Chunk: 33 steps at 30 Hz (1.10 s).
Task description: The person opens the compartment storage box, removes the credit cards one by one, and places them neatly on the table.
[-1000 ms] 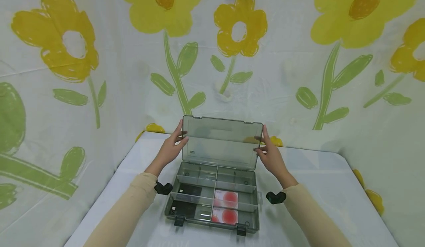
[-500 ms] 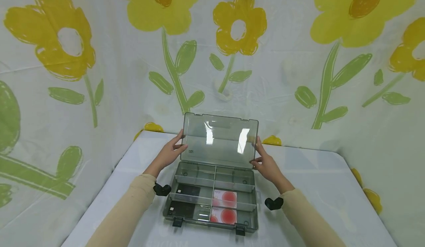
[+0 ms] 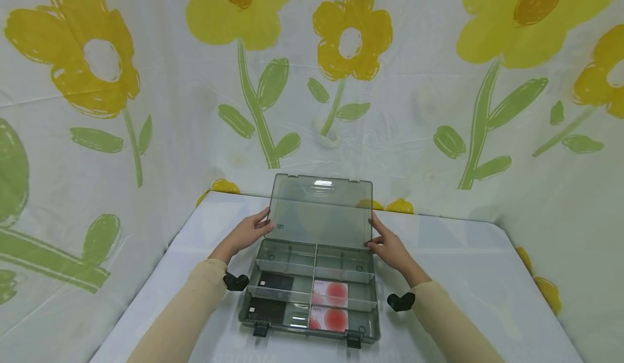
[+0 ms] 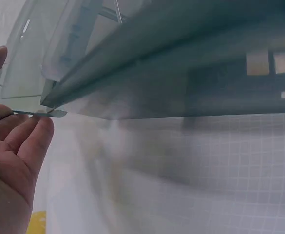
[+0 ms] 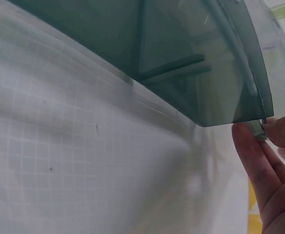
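Note:
A smoky clear compartment box (image 3: 312, 328) stands on the table with its lid (image 3: 322, 206) raised and leaning back. My left hand (image 3: 245, 234) holds the lid's left edge, thumb in front and fingers behind. At the lid's lower right edge, my right hand (image 3: 390, 245) grips with thumb and fingers. In the left wrist view, fingers (image 4: 37, 136) touch the lid edge beside the box. The right wrist view has thumb and fingers around a small edge piece at the box corner. Black cards (image 3: 265, 310) lie in the left compartments, pink-and-white cards (image 3: 329, 318) in the right ones.
Two dark latches (image 3: 260, 329) hang at the box's front edge. A white cloth-covered table (image 3: 453, 287) extends on both sides. Behind it hangs a white curtain (image 3: 400, 119) printed with yellow flowers. Black wrist devices (image 3: 401, 302) sit on both wrists.
The lid has tilted further back, away from me. Both hands have moved lower along its side edges, the right one also slightly inward. The box and cards stay in place.

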Motion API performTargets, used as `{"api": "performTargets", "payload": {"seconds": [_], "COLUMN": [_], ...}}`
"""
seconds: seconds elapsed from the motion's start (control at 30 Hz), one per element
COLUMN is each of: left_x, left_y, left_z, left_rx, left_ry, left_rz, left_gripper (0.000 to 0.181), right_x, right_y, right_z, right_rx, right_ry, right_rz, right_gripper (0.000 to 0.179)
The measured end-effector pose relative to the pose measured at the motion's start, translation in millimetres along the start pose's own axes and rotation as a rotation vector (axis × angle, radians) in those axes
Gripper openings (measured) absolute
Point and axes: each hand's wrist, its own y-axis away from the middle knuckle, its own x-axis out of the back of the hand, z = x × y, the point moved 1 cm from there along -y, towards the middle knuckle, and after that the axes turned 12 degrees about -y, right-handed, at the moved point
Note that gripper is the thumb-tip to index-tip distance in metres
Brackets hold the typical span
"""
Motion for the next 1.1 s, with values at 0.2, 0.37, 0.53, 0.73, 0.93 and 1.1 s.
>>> {"api": "performTargets", "payload": {"seconds": [0.2,0.37,0.53,0.73,0.93,1.1], "left_x": [-3.0,-4.8,-5.0,-5.5,-6.7,-7.2], "left_y": [0.1,-0.3,0.1,0.3,0.1,0.3], "left_z": [-7.3,-10.2,-8.0,-8.2,-10.3,-11.0], "left_rx": [0.02,0.027,0.052,0.091,0.108,0.103], "left_ry": [-0.01,-0.008,-0.006,0.013,-0.007,-0.012], "left_rz": [-0.044,-0.061,-0.08,-0.104,-0.147,-0.162], "left_gripper": [0.073,0.074,0.076,0.079,0.083,0.085], "right_x": [0.6,0.2,0.1,-0.3,-0.9,-1.3], "right_y": [0.5,-0.1,0.1,1.0,2.5,2.0], "right_z": [4.8,7.0,8.7,11.1,12.5,12.6], "right_rx": [-0.061,-0.08,-0.101,-0.127,-0.144,-0.151], "right_ry": [0.009,0.003,0.004,0.018,0.022,0.014], "right_rz": [-0.018,-0.025,-0.035,-0.047,-0.063,-0.069], "right_gripper": [0.077,0.073,0.07,0.066,0.061,0.06]}}
